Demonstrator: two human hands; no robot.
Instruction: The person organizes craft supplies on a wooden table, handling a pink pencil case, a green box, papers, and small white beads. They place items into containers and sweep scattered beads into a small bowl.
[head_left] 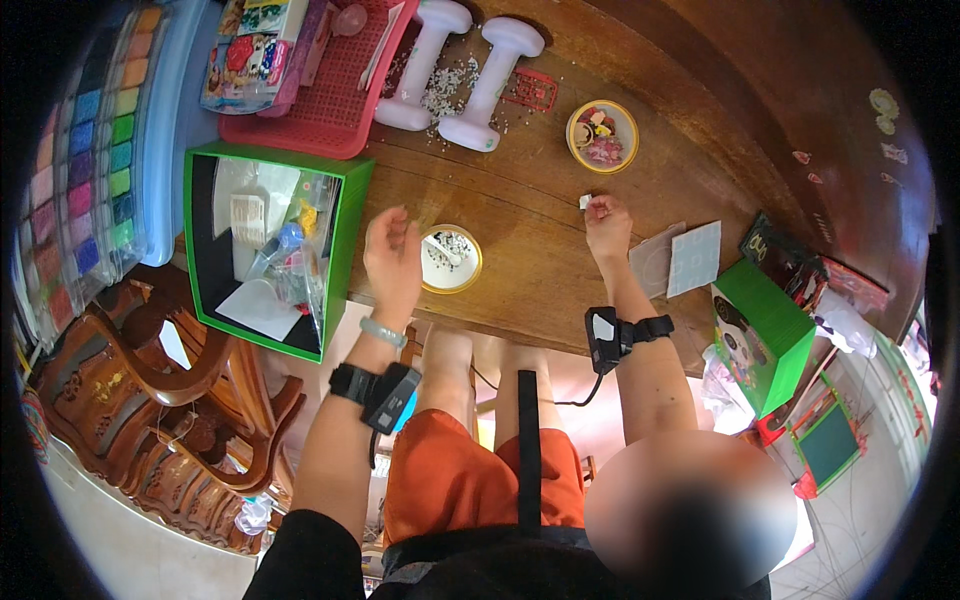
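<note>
While the right hand (608, 230) pinches a small white piece (585, 202), the left hand (393, 260) hangs loosely open, nothing visible in it.
Piece is at the right fingertips, near side of the far-right bowl (570, 140); looks light and stiff, maybe brittle, so pinch edges gently. Left hand's just left of the near bowl (440, 277).
</note>
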